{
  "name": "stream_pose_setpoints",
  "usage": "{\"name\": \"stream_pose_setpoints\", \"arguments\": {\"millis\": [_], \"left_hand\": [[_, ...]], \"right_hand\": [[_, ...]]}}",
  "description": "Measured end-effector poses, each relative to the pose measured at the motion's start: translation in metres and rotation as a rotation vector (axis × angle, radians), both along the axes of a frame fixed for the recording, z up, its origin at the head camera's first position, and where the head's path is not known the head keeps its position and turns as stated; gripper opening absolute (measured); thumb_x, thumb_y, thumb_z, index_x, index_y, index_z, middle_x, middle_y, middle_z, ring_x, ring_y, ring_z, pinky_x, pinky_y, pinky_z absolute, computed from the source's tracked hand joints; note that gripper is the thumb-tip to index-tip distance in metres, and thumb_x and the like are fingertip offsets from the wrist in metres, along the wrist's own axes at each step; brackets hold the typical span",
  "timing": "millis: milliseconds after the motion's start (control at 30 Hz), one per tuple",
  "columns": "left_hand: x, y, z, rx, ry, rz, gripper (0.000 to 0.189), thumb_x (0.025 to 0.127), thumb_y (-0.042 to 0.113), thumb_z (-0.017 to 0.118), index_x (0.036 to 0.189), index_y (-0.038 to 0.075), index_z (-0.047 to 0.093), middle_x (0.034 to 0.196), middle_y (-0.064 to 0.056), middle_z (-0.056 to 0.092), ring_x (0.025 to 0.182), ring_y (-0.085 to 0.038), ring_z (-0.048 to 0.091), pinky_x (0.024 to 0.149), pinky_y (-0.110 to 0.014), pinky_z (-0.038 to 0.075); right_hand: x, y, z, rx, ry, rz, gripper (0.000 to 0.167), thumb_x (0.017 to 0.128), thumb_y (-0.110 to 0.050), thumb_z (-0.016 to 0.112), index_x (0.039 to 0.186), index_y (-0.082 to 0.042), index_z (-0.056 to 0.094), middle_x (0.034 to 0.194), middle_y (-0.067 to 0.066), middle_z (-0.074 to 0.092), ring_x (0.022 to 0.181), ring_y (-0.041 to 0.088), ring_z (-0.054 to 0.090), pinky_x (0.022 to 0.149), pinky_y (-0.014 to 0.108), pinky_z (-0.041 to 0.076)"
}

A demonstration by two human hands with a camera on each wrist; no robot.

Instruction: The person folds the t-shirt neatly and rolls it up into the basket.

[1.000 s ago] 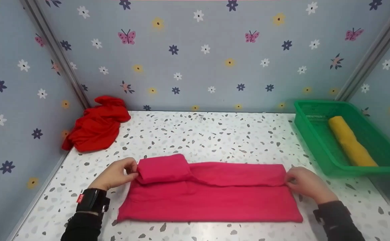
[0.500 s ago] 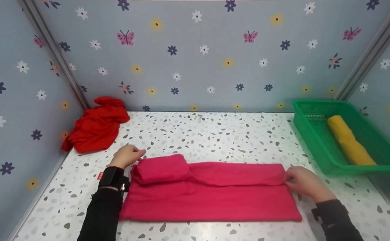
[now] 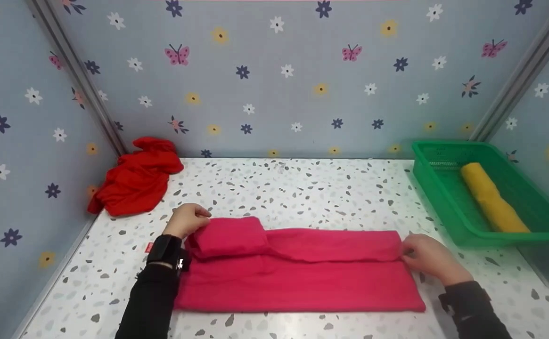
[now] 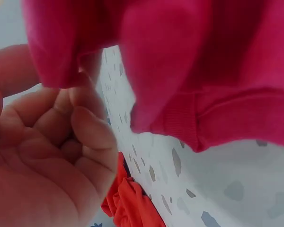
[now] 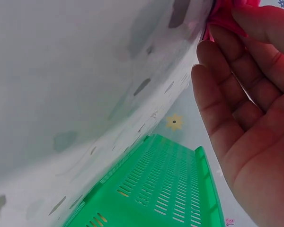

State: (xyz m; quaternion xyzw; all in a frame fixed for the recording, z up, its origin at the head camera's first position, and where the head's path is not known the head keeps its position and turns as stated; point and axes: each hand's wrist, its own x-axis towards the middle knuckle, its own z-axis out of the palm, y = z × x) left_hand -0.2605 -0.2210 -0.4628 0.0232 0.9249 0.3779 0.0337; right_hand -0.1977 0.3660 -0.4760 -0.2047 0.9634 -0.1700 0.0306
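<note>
A pink garment [image 3: 302, 285] lies folded into a wide rectangle on the speckled table, its far edge turned over toward the person. At its left end a smaller flap is doubled on top. My left hand [image 3: 188, 220] pinches the far left corner of that flap; in the left wrist view the pink fabric [image 4: 57, 56] runs between thumb and index finger, and a ribbed edge [image 4: 177, 116] hangs close over the table. My right hand [image 3: 429, 256] pinches the right end of the turned-over strip, the cloth [image 5: 225, 19] caught between thumb and fingers.
A crumpled red cloth [image 3: 137, 181] lies at the back left against the wall. On the right stands a green plastic basket [image 3: 437, 207] with a rolled yellow cloth [image 3: 493, 200] in it. Flowered panels [image 3: 274, 84] enclose the table [image 3: 293, 188] on the back and sides.
My left hand let go of the flap's left edge, moved up and right, and took hold of its far left corner. The right hand stayed in place on the garment.
</note>
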Motion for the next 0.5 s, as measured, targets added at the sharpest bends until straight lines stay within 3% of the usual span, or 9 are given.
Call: {"name": "stream_pose_setpoints", "arguments": {"millis": [233,500], "left_hand": [[0.008,0.005,0.005,0.038,0.168,-0.001,0.011,0.085,0.004,0.069,0.094,0.000,0.073,0.088,-0.010,0.069,0.087,-0.026,0.060,0.082,-0.039,0.045],[0.033,0.015,0.019,0.118,0.390,-0.073,0.005,0.085,0.000,0.071,0.089,0.003,0.072,0.083,-0.002,0.066,0.078,-0.019,0.055,0.073,-0.033,0.044]], "right_hand": [[-0.001,0.000,-0.002,-0.001,-0.008,-0.002,0.012,0.080,-0.003,0.075,0.081,-0.013,0.069,0.077,-0.008,0.058,0.073,0.013,0.054,0.071,0.039,0.051],[0.000,0.000,-0.001,-0.003,-0.030,-0.028,0.012,0.081,-0.003,0.074,0.083,-0.013,0.068,0.078,-0.007,0.058,0.073,0.014,0.055,0.072,0.040,0.051]]}}
